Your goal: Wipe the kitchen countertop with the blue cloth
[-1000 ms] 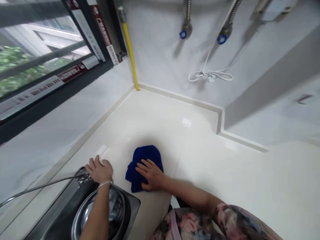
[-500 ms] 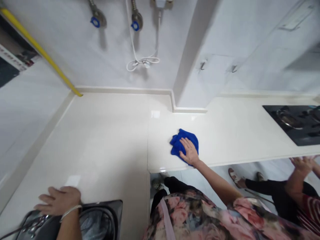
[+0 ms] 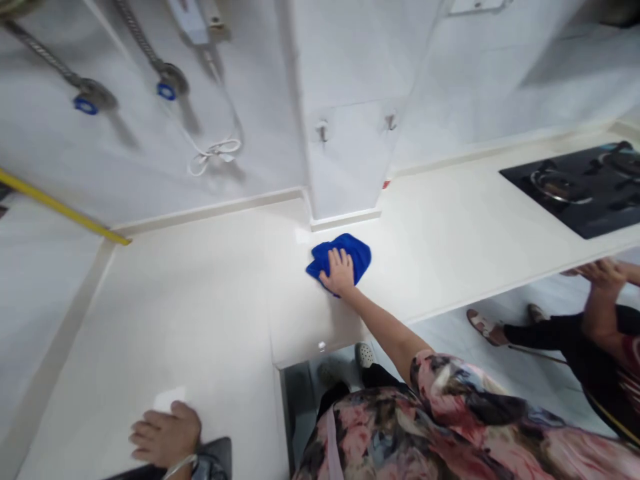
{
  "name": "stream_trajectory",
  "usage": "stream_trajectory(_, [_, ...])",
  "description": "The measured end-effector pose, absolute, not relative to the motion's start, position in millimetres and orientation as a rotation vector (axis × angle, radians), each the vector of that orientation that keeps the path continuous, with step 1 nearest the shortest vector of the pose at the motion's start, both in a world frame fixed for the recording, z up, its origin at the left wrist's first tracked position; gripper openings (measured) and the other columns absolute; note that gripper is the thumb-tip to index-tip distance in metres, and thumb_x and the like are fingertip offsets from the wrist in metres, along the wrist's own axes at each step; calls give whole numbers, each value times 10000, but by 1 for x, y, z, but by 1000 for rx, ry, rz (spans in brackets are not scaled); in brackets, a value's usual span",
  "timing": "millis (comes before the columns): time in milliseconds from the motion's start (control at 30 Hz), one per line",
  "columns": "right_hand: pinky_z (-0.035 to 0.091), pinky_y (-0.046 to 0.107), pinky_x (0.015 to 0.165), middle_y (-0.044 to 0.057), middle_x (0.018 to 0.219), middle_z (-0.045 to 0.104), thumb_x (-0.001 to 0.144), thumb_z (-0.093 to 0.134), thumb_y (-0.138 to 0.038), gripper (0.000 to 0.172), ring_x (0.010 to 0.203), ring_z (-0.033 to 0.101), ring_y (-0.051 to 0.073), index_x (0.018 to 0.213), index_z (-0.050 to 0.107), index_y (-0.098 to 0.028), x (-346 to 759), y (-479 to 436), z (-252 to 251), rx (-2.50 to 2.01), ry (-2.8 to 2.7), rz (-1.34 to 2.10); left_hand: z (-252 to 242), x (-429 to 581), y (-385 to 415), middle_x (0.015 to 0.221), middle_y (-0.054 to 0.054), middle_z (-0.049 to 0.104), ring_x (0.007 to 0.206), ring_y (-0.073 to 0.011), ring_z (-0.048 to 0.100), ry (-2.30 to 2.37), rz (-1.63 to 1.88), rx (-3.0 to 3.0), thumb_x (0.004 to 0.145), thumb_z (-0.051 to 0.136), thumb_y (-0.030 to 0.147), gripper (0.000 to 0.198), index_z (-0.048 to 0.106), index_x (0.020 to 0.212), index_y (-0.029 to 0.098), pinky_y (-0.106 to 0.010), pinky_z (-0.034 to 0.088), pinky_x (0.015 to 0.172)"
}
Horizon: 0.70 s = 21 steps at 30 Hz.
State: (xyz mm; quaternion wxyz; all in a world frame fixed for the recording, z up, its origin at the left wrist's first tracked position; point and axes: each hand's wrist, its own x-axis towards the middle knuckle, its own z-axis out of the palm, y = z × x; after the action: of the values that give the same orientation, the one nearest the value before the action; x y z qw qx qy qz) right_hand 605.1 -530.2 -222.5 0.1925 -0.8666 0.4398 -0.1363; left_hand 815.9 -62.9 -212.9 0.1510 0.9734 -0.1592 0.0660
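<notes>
A: What does the cloth (image 3: 345, 252) look like?
B: Deep blue, bunched, on the cream counter (image 3: 200, 313) just before the white pillar (image 3: 345, 160).
A: Gripped?
B: No. The right hand (image 3: 340, 275) presses flat on it, fingers spread; the left hand (image 3: 165, 437) rests open, holding nothing.

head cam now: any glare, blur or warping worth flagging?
Head view: strong wide-angle warp, the wall column and counter edges lean and bow. Small glare patches on the countertop, beside the blue cloth and by the left hand. Soft shadows behind the hoses. Upper right corner is smeared; right hand on the cloth is fairly sharp.
</notes>
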Motion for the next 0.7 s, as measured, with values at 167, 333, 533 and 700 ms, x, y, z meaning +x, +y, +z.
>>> stream_trajectory(167, [129, 601, 1340, 205, 1725, 346, 929, 642, -471, 868, 1629, 203, 413, 1648, 401, -50, 563, -483, -231, -2533, 793, -403, -220, 791, -149, 1557, -424, 437, 1473, -667, 352, -512, 288, 2739, 725, 566, 587, 1018, 403, 1598, 90, -883, 346, 985])
stream_trajectory(333, [173, 581, 1347, 180, 1702, 403, 935, 664, -476, 831, 1619, 246, 391, 1631, 442, -78, 504, -467, -235, -2540, 593, -429, -231, 724, -288, 1647, -412, 345, 1605, -518, 256, -925, 99, 2535, 977, 392, 559, 839, 434, 1579, -25, -761, 264, 1224])
stream_trajectory(533, [227, 573, 1338, 175, 1678, 446, 908, 687, -436, 809, 1609, 296, 359, 1608, 475, -90, 432, -504, -239, -2469, 730, -479, -248, 593, -450, 1696, -201, 429, 1653, -306, 250, -1348, -314, 2128, 1092, 240, 486, 657, 432, 1643, 185, -617, 168, 1345])
stream_trajectory(700, [231, 586, 1333, 174, 1680, 441, 906, 666, -396, 767, 1608, 304, 364, 1600, 495, -117, 364, -548, -236, -2391, 989, -554, -243, 525, -491, 1773, -222, 246, 1677, -293, 156, -1542, -352, 1856, 1091, 349, 471, 678, 319, 1686, 147, -578, 200, 1354])
